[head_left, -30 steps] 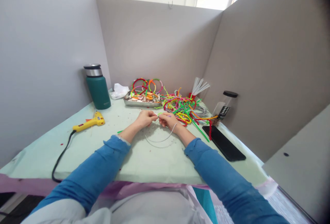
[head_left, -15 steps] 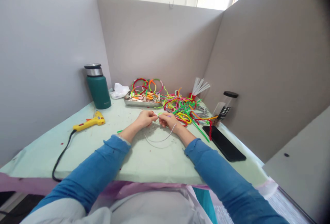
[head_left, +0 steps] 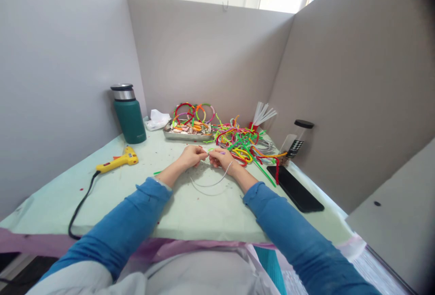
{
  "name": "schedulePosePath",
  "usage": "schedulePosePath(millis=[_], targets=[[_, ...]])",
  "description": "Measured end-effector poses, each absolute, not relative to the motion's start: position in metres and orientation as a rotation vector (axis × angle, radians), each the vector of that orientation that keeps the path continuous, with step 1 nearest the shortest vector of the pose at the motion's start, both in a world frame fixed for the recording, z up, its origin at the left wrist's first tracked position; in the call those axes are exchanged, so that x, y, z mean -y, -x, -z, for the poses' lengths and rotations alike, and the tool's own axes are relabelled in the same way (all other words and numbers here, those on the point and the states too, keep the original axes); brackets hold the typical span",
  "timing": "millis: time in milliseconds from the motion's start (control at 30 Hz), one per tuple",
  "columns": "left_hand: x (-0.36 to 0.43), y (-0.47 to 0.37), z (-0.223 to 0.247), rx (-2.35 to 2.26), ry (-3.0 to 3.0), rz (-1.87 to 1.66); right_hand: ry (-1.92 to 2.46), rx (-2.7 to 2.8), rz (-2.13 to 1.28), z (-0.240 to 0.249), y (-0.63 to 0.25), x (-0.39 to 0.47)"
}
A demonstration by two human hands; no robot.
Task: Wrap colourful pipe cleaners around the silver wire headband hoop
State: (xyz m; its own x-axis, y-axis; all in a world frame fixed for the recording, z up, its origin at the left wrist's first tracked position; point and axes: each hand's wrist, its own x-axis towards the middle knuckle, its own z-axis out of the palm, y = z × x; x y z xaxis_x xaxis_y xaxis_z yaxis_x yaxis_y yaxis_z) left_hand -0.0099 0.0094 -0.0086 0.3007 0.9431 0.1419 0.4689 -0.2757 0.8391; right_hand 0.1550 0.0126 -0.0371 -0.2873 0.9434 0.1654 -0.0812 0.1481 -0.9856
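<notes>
Low over the middle of the table, my left hand [head_left: 193,156] and my right hand [head_left: 220,159] meet fingertip to fingertip, both closed in a pinch. A thin pale wire [head_left: 215,185] curves down below them in an open loop, one end rising by my right hand. Small bits of green and purple show at my right fingers, which seem to grip the wire's covered part. What my left fingertips pinch is too small to make out. Beyond my right hand lies a tangled heap of coloured pipe cleaners [head_left: 243,138].
A metal tray [head_left: 188,137] of small pieces stands behind, with colourful rings [head_left: 205,105] on it. To the left are a yellow glue gun [head_left: 117,162] and a green bottle [head_left: 129,120]. A black phone [head_left: 295,189], a clear jar [head_left: 297,138] and white sticks [head_left: 262,114] are on the right.
</notes>
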Motion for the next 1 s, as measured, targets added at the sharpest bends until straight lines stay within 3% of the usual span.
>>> schedulePosePath(millis=[1000], targets=[[-0.0050,0.0104,0.0063,-1.188,-1.792,-0.850,0.889,1.488,-1.303,0.0381,-0.1550,-0.0132]])
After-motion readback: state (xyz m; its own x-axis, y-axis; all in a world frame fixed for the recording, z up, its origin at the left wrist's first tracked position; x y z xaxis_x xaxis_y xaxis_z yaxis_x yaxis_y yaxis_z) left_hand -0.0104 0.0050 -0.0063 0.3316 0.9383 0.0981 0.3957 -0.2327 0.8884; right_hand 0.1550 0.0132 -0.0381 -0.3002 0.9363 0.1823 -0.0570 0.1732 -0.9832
